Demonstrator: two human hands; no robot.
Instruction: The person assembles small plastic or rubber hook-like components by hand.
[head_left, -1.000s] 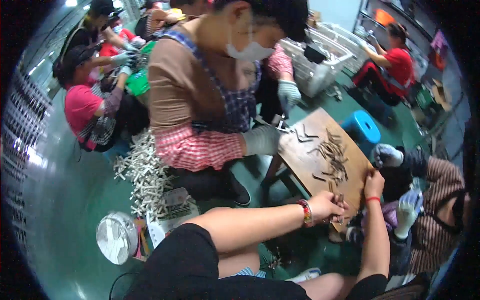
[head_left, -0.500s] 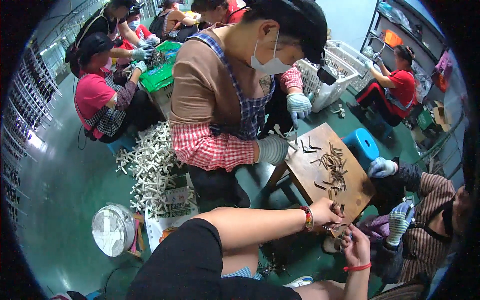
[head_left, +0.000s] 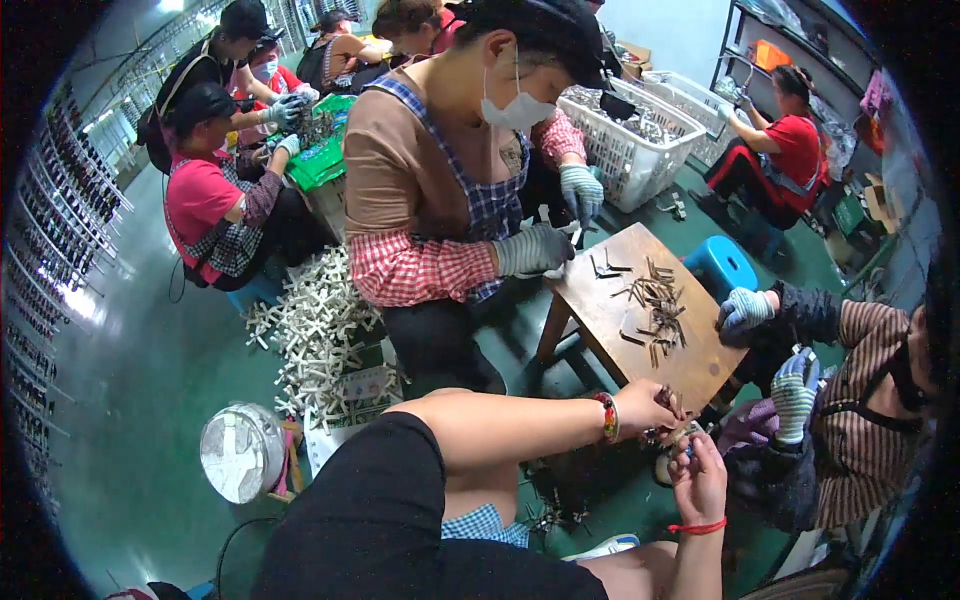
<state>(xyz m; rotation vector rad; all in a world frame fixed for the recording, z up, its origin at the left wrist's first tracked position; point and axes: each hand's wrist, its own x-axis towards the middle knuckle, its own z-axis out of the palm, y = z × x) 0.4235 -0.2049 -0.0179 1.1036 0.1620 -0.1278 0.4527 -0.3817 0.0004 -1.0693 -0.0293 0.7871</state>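
My left hand [head_left: 648,407], with a beaded bracelet at the wrist, is pinched on a small dark metal part [head_left: 668,432] just below the near corner of a low wooden table [head_left: 600,310]. My right hand [head_left: 700,475], a red string around its wrist, meets the same part from below, fingers closed on it. A loose heap of thin dark metal strips [head_left: 655,305] lies on the tabletop beyond my hands. My left forearm stretches across my knee toward the table.
A masked person in gloves [head_left: 535,250] works opposite at the table; another gloved person [head_left: 795,385] sits at my right. A pile of white plastic crosses [head_left: 320,330] and a small fan [head_left: 243,452] lie on the green floor. A white basket [head_left: 635,140] and blue stool [head_left: 722,262] stand behind.
My right hand dropped from the table's edge to meet my left hand below the near corner. The view tilted, raising the table in the picture.
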